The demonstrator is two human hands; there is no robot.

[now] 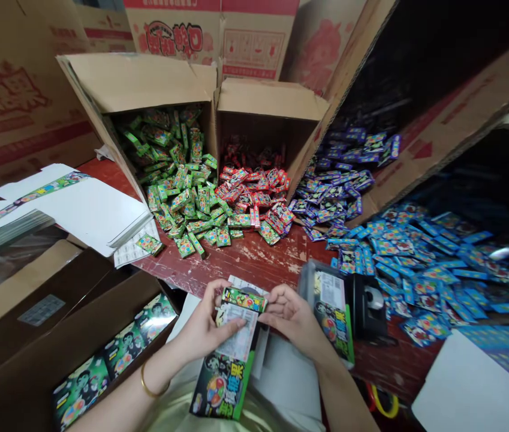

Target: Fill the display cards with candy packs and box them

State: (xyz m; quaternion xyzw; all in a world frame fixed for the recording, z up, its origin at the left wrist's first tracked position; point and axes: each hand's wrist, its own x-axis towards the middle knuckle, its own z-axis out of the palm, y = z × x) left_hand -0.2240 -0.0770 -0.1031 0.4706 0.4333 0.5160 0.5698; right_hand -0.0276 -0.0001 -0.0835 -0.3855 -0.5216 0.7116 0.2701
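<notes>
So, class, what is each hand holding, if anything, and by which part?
The left hand holds a printed box by its upper half, thumb in front. The right hand is at its top right corner; whether it grips is unclear.

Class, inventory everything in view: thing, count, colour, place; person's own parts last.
Held box: one, black-green, bottom centre
Packets: many; green, red, purple, blue, left to right
Cartons: several, brown, back and sides
Cased box: one, black-green, centre right
Roll holder: one, black, beside cased box
Packed boxes: several, green, lower left
Sheets: several, white, both sides
Table: one, red, underneath
Ring: one, yellow, lower right
Bracelet: one, gold, left wrist
Left hand: one, holding box
Right hand: one, at its top
</notes>
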